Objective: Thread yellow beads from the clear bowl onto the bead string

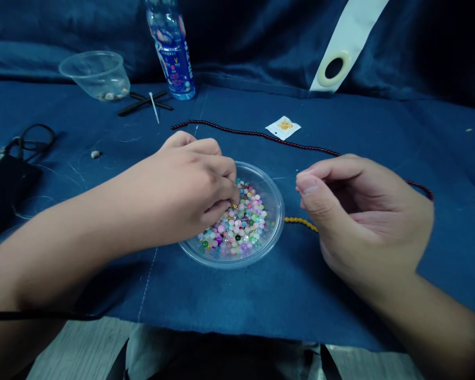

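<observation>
A clear plastic bowl point(279, 224) of small multicoloured beads point(237, 229) sits in front of me. My left hand point(193, 179) reaches over its left side, fingers bent down and pinched among the beads. Right at those fingertips is a small gold bead point(235, 207); whether they grip it is hard to see. To the right of the bowl, my right hand point(364, 211) is raised, thumb and forefinger pressed together. What they pinch is too fine to make out; a faint pale line runs near the fingertips. A string of yellow beads point(301, 221) lies partly behind that hand.
Farther back lie a dark red bead strand point(237, 130) and a small white packet point(284, 127) with gold bits. A bottle point(174, 58), a clear tub point(98, 76), crossed dark sticks point(142, 103) and a white stick point(154, 108) stand or lie behind. A black device point(8, 190) is at left.
</observation>
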`<control>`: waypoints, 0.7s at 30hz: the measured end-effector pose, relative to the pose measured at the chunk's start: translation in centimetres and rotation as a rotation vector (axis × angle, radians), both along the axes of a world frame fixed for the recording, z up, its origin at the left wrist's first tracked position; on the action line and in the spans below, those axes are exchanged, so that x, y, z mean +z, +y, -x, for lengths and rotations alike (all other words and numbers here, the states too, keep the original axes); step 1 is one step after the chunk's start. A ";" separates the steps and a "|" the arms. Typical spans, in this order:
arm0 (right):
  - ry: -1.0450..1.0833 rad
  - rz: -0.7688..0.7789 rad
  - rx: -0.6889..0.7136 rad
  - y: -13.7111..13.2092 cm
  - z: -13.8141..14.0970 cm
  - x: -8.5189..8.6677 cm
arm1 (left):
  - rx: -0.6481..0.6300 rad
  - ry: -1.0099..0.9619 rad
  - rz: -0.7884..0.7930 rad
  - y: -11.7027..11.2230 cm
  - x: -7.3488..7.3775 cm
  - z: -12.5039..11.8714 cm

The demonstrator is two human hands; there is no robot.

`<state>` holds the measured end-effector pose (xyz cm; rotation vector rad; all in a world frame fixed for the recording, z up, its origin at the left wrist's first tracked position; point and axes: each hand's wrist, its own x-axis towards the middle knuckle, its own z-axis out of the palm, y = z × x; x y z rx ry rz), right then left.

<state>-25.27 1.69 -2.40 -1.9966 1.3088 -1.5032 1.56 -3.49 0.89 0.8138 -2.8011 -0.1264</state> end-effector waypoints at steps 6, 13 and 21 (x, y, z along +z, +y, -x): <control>-0.013 -0.024 0.015 -0.2 0.2 0.0 | 0.072 0.116 -0.232 0.7 0.9 0.8; -0.103 -0.057 0.030 -0.5 0.0 -0.1 | 0.145 0.601 -0.605 1.0 1.0 1.4; -0.104 -0.023 0.014 -0.5 -0.1 -0.3 | 0.046 0.576 -0.333 0.2 0.4 1.0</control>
